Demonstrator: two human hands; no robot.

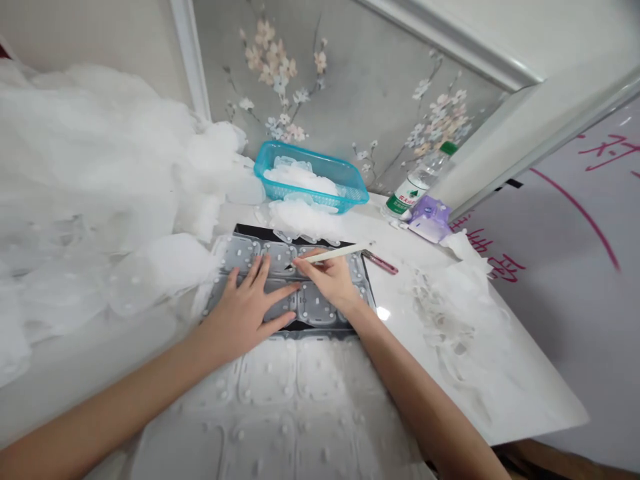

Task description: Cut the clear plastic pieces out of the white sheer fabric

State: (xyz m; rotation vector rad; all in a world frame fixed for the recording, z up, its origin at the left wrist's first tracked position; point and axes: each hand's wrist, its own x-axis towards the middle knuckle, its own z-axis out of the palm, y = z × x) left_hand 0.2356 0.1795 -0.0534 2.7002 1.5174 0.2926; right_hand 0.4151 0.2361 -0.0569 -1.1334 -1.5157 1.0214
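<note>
A translucent moulded plastic sheet with rows of rounded pockets lies over a black mat on the white table. My left hand lies flat on the sheet, fingers spread, pressing it down. My right hand is closed around a thin cream-coloured tool, held like a pen, its tip touching the sheet near the left fingertips. More of the same sheet stretches toward me.
A blue basket of plastic pieces stands behind the mat. A heap of white plastic sheets fills the left. A bottle, a purple packet, a pink pen and plastic trimmings lie to the right.
</note>
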